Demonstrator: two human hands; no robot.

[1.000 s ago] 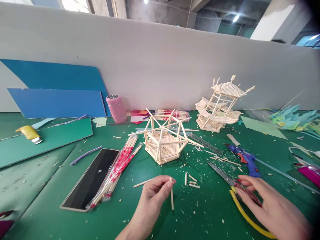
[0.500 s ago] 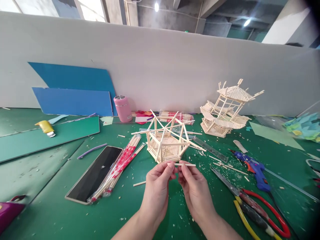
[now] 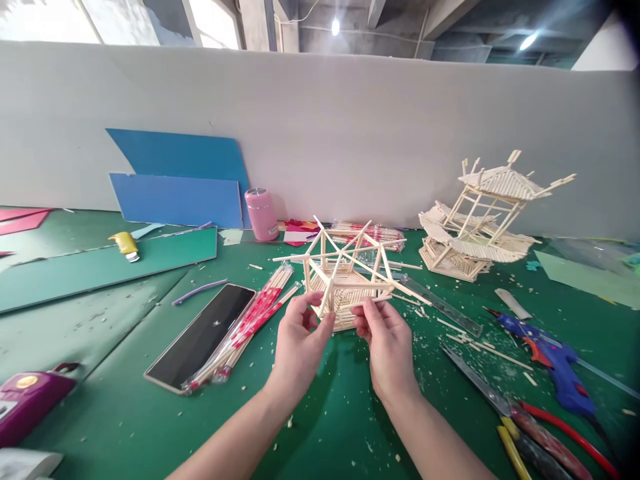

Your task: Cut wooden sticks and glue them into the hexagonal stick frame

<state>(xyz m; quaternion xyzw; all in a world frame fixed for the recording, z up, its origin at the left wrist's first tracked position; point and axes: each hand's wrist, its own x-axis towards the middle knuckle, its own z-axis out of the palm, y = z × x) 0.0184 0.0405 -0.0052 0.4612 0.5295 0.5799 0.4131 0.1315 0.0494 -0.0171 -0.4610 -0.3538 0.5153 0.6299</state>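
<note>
A six-sided frame of thin wooden sticks (image 3: 345,287) stands on the table in front of me, with a slatted floor and sticks crossing over its top. My left hand (image 3: 300,340) is closed at its front left corner, thumb and fingers around an upright post. Between thumb and fingertips of my right hand (image 3: 387,337), a short wooden stick (image 3: 354,307) lies nearly level across the front of the frame. Whether its left end touches the post is too fine to tell.
A taller stick pavilion (image 3: 480,227) stands back right. Scissors (image 3: 475,380), pliers (image 3: 515,447) and a blue glue gun (image 3: 550,360) lie at right. Left are a phone (image 3: 200,340), bagged sticks (image 3: 255,313) and a purple tool (image 3: 35,407). A pink flask (image 3: 261,215) stands behind.
Both hands have moved forward to the frame. The left hand has let go of the short stick and taken hold of the front left post; the right hand keeps the stick. The view has shifted left.
</note>
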